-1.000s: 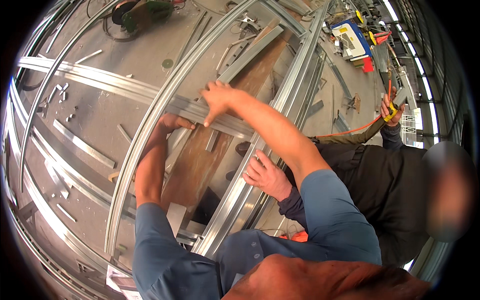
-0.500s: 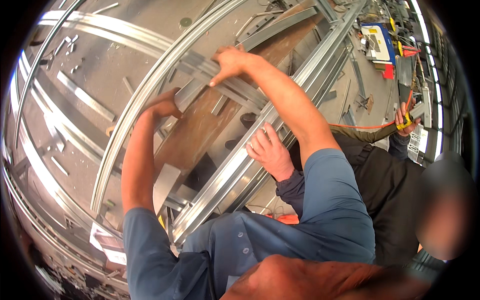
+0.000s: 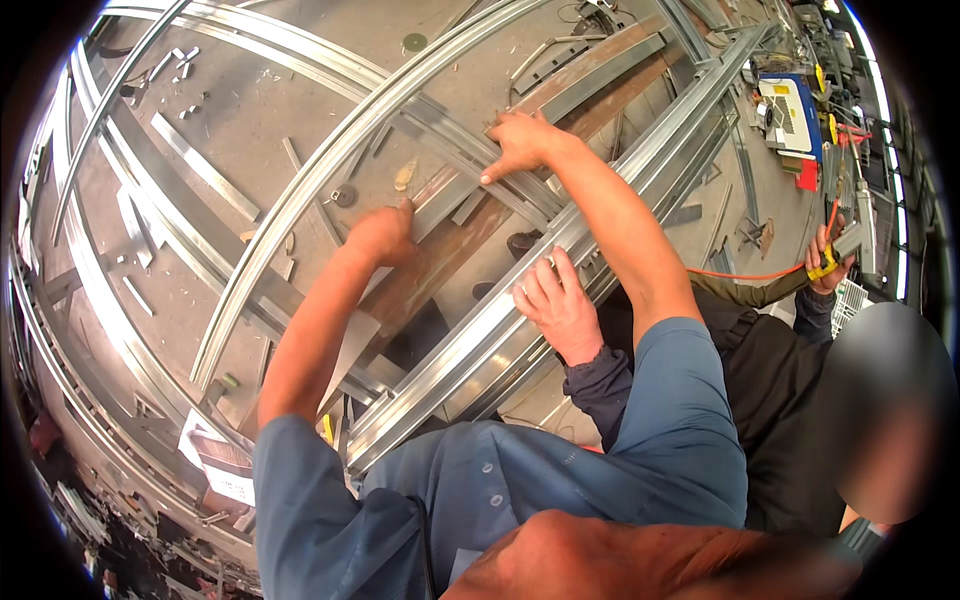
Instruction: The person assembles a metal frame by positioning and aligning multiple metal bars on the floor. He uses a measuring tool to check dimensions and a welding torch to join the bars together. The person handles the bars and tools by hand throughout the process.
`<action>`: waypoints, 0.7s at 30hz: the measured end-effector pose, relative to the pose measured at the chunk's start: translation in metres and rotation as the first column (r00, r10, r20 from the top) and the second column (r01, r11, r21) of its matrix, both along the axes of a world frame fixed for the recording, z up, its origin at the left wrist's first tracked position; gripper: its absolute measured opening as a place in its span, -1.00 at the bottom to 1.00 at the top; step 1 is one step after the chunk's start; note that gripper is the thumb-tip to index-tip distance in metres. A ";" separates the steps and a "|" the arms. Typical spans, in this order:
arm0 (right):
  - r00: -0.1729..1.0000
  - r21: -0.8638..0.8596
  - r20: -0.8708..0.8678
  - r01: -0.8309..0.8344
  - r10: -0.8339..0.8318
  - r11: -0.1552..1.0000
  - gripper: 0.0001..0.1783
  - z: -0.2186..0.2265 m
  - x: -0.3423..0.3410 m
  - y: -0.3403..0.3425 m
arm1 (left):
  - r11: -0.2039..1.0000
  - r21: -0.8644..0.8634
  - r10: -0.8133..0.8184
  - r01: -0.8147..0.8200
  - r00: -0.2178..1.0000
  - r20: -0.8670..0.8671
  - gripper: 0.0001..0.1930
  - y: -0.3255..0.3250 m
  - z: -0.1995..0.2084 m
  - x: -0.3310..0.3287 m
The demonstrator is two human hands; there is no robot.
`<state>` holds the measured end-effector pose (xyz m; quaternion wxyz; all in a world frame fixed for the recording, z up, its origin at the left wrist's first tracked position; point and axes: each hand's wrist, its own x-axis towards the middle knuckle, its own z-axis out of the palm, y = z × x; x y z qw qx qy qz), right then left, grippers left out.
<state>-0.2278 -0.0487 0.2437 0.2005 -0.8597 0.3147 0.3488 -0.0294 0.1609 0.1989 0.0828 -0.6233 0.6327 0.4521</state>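
My left hand point(image 3: 382, 236) is closed at the near end of a flat grey metal strip point(image 3: 441, 208), its fingertips mostly hidden. My right hand point(image 3: 520, 142) is farther along, over the strip beside a metal crosspiece point(image 3: 445, 130), with thumb and forefinger spread apart. The strip lies low, above a rusty brown beam point(image 3: 480, 225). To the left a long curved metal rail point(image 3: 300, 195) arches past; to the right runs a straight double rail point(image 3: 600, 205). Another person's hand point(image 3: 560, 305) rests on that straight rail, near my right forearm.
The other person holds a yellow-and-black tool point(image 3: 822, 262) with an orange hose point(image 3: 745, 274). Loose metal offcuts point(image 3: 205, 165) lie about the concrete floor. A blue-and-white box-shaped thing point(image 3: 790, 115) stands at far right. A white paper point(image 3: 217, 455) hangs at the lower left.
My left hand has moved right, away from the curved rail and closer to my right hand. The whole view has shifted slightly. The other person's hand stays on the straight rail.
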 end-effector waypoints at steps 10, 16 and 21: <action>0.988 -0.233 0.095 0.137 -0.118 0.963 -0.27 0.026 0.010 0.017 | 0.962 -0.260 -0.070 0.088 0.994 0.079 -0.24 0.024 0.053 0.005; 0.344 0.016 0.814 0.791 -0.468 0.611 -0.44 0.121 0.027 0.154 | 0.897 -0.431 0.042 -0.102 0.988 -0.146 -0.35 0.084 0.174 0.009; 0.049 0.239 0.917 0.726 -0.395 0.645 -0.69 0.146 0.012 0.335 | 0.848 -0.504 0.084 -0.166 0.980 -0.181 -0.36 0.164 0.229 0.009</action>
